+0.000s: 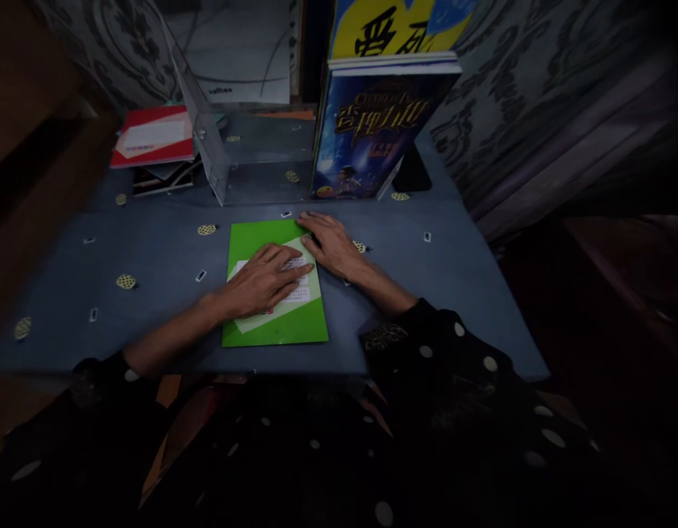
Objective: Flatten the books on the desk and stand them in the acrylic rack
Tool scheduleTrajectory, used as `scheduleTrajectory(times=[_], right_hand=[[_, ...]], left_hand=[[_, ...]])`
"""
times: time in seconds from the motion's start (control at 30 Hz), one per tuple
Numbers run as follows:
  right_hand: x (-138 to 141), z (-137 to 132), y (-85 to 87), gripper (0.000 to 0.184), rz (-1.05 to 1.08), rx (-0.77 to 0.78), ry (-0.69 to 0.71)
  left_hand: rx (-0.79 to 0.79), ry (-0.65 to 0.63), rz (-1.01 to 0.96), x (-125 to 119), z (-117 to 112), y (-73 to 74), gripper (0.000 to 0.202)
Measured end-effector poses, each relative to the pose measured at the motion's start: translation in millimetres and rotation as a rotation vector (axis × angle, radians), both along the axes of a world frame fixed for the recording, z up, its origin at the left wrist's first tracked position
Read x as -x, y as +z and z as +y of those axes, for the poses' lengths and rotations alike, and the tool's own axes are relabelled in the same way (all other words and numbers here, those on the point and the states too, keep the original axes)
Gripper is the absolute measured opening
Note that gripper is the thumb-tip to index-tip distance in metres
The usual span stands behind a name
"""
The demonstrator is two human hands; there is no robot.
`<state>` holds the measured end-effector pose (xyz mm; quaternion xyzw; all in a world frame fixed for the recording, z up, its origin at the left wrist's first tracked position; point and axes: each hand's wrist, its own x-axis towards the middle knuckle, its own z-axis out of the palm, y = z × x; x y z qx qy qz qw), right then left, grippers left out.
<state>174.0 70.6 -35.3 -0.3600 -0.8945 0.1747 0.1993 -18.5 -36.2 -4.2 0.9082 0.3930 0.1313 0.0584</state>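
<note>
A green book [284, 326] with a white label lies flat on the blue tablecloth [152, 264] in front of me. My left hand [265, 282] lies flat on its cover with the fingers stretched out. My right hand [331, 242] rests at the book's top right corner, fingers extended and touching the edge. Neither hand grips anything.
A clear acrylic book stand [218, 158] sits behind the green book. A dark blue illustrated book [372, 128] stands upright in it, with a yellow one [394, 26] behind. A stack of books topped by a red one [152, 136] lies at the back left. A dark phone [416, 172] is at the right.
</note>
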Motion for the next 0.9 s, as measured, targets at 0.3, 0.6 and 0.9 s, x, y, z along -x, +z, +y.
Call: scheduleTrajectory(times=[0.3,0.6,0.9], right_hand=[[0.7,-7.1,2.4,0.047,-0.025,-0.007,-0.030],[3.0,-8.9,1.0,0.048,-0.048,-0.004,-0.049],[3.8,-10.9,1.8,0.046,-0.055,0.002,-0.077]], left_hand=[[0.063,-0.081,0.018,-14.6,-23.6,-1.1,0.037],[0.061,-0.204,0.044,-21.2,-51.2,9.1,0.034],[0.058,-0.200,0.101,-23.2,-74.2,8.5,0.041]])
